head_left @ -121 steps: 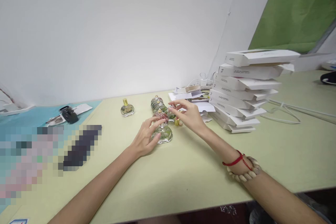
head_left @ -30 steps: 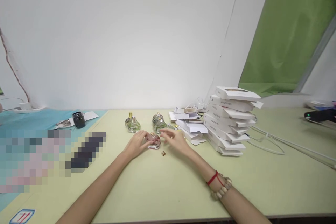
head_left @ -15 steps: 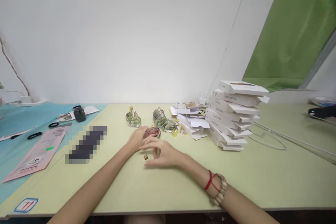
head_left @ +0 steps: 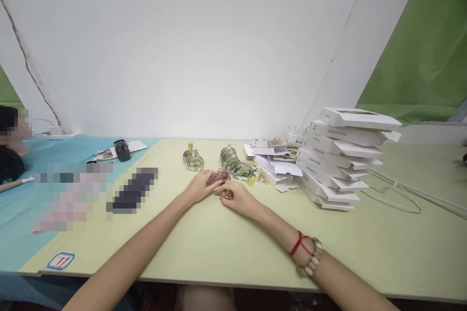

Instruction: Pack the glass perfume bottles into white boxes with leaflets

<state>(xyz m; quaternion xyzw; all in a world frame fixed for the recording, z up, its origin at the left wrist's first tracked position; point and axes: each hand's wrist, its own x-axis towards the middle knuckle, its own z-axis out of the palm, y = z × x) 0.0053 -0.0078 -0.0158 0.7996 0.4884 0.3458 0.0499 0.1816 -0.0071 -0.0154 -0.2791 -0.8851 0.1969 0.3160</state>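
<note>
A reddish perfume bottle (head_left: pixel 219 177) lies on the table, with my left hand (head_left: pixel 198 187) closed around its near left side. My right hand (head_left: pixel 239 198) is in a pinch just in front of the bottle. A small copper-coloured cap (head_left: pixel 227 195) shows only partly between its fingers. Just beyond, several clear green-tinted perfume bottles (head_left: pixel 230 161) stand in a row without caps. Two capped bottles (head_left: pixel 195 159) are to the left of them. Loose gold caps (head_left: pixel 251 181) and other tiny caps lie to the right.
White boxes are piled in a tall leaning stack (head_left: pixel 335 165), beside flatter opened boxes (head_left: pixel 277 167). White cables (head_left: pixel 397 189) run to the right. On the left are a blue cloth (head_left: pixel 22 248), a dark jar (head_left: pixel 121 150), a blurred dark object (head_left: pixel 134 189) and another person (head_left: pixel 10 155).
My right hand has closed its fingers and moved up to the red bottle; the copper cap has left its earlier spot. The view has swung left, bringing a person in.
</note>
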